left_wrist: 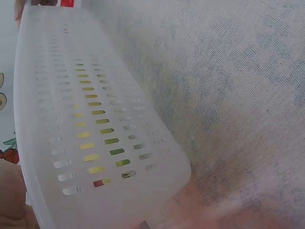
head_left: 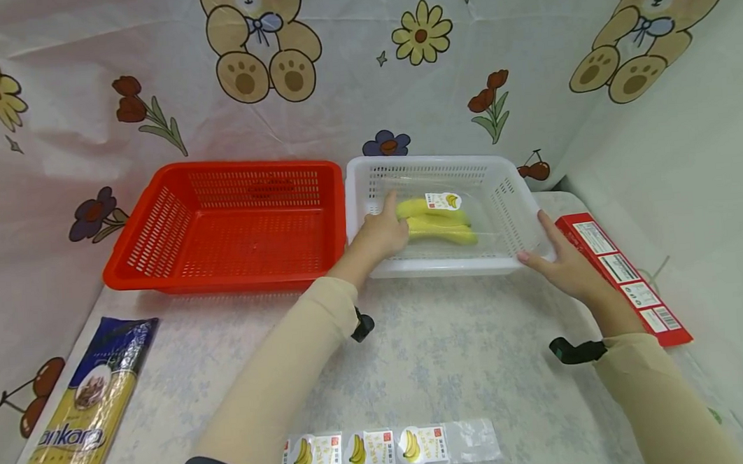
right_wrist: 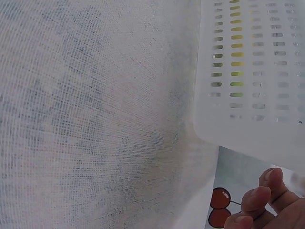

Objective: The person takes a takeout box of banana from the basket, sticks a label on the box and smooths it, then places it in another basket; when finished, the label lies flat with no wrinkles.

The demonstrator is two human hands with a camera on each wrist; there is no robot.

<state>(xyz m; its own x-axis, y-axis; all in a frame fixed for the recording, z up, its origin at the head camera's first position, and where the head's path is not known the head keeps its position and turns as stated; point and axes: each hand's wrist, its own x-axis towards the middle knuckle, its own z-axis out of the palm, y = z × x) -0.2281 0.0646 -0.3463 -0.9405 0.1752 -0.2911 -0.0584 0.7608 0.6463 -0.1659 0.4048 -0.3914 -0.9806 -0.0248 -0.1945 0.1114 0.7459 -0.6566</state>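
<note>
In the head view, a white basket [head_left: 439, 267] stands beside a red basket [head_left: 248, 284]. Inside the white one lies a clear bag of bananas [head_left: 442, 230] with a banana label [head_left: 443, 201] on top. My left hand [head_left: 384, 231] reaches over its front rim, the index finger extended at the bag's left end; its other fingers are partly hidden. My right hand [head_left: 562, 264] is spread at the front right corner, thumb at the rim and fingers along the outer side. In the right wrist view, the fingertips [right_wrist: 257, 195] show loosely bent outside the basket wall.
A pack of spaghetti [head_left: 81, 408] lies at the left of the table. A strip of banana labels [head_left: 370, 449] lies near the front edge. To the right is a long red box [head_left: 623, 278]. A patterned cloth [head_left: 350, 65] hangs behind the baskets.
</note>
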